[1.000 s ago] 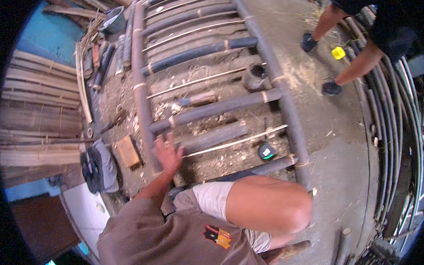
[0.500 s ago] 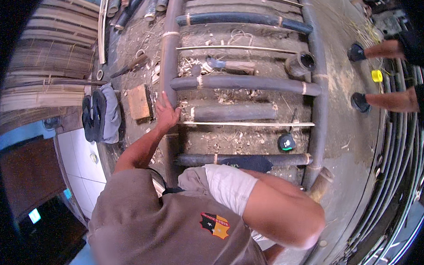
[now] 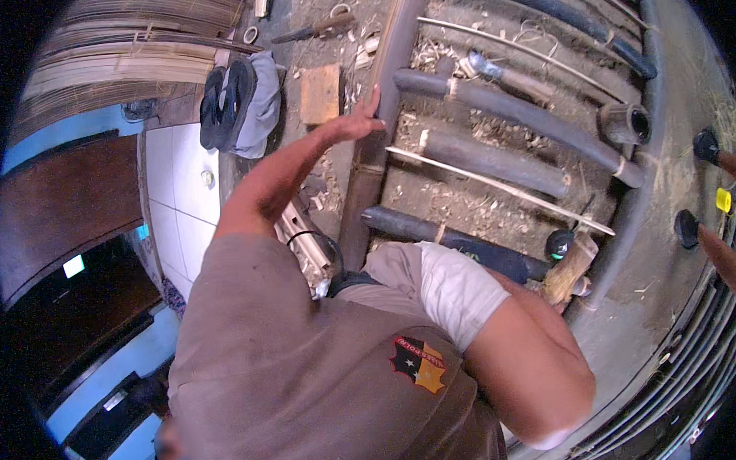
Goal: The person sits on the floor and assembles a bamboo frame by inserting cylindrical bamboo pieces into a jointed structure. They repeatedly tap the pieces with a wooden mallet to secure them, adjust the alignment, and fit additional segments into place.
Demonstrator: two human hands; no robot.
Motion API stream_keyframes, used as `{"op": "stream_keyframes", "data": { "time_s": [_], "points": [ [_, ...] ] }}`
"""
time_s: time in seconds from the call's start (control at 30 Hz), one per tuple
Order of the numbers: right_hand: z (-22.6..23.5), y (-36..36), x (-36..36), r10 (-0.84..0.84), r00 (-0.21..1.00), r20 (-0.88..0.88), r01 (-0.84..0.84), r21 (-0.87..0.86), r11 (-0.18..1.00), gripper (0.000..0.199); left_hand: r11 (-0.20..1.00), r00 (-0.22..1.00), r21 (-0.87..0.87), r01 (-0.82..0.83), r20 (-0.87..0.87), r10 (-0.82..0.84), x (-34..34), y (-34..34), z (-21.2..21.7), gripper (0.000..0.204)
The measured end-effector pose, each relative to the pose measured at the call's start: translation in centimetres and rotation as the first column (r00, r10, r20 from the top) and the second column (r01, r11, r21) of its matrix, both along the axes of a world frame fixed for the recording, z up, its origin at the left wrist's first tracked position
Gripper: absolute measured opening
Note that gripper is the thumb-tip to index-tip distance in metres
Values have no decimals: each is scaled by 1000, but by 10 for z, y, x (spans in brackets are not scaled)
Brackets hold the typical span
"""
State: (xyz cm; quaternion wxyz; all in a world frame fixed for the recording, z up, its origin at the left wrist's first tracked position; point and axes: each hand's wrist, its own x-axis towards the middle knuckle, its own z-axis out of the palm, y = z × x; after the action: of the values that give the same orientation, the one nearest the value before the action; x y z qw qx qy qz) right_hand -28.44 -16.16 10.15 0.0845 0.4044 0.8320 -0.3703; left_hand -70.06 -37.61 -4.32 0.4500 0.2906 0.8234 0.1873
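Note:
My left hand (image 3: 364, 121) rests on the left side pole (image 3: 394, 51) of a ladder-like frame of dark bamboo, fingers spread and nothing gripped. Across the frame run dark bamboo rungs (image 3: 510, 107) and pale thin strips (image 3: 496, 185). A loose bamboo length (image 3: 495, 162) lies between two rungs. At the lower right, a chunky light wooden piece (image 3: 570, 271) stands out past my bent limb, overlapping the black tape measure (image 3: 559, 243). My right hand is mostly hidden near the lower end of that wood, so its fingers cannot be made out.
Left of the frame lie an orange block (image 3: 321, 94), dark sandals (image 3: 226, 113) on grey cloth, and a long-handled blade (image 3: 312, 27). Inside the frame are wood chips, a blue-headed hand tool (image 3: 509, 77) and a short bamboo tube (image 3: 624, 124). Another person's feet (image 3: 686, 228) stand at right.
My view has swung left, so the frame appears tilted and shifted right. The wooden piece has moved inward over the right pole toward the tape measure. My left hand stays on the side pole.

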Motion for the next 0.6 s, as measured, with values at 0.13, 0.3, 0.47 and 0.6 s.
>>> {"op": "stream_keyframes", "data": {
  "time_s": [0.13, 0.3, 0.47, 0.6],
  "points": [
    [-17, -19, -57, 95, 995, -28, -96, -48, 994, 89, 984, 964, 91, 153, 205, -169, -31, 17, 67, 86],
    [-29, -43, -94, 185, 982, -40, -188, -86, 978, 89, 970, 997, 231, 73, -31, -67, -5, -1, 39, 83],
    [-37, -53, -106, 240, 970, -28, -242, -86, 967, 90, 936, 912, 299, -184, -304, 276, 54, 4, 4, 82],
    [-37, -57, -104, 271, 962, -27, -272, -90, 958, 91, 935, 883, 283, -213, -355, 309, 69, 8, 7, 89]
  ]
}}
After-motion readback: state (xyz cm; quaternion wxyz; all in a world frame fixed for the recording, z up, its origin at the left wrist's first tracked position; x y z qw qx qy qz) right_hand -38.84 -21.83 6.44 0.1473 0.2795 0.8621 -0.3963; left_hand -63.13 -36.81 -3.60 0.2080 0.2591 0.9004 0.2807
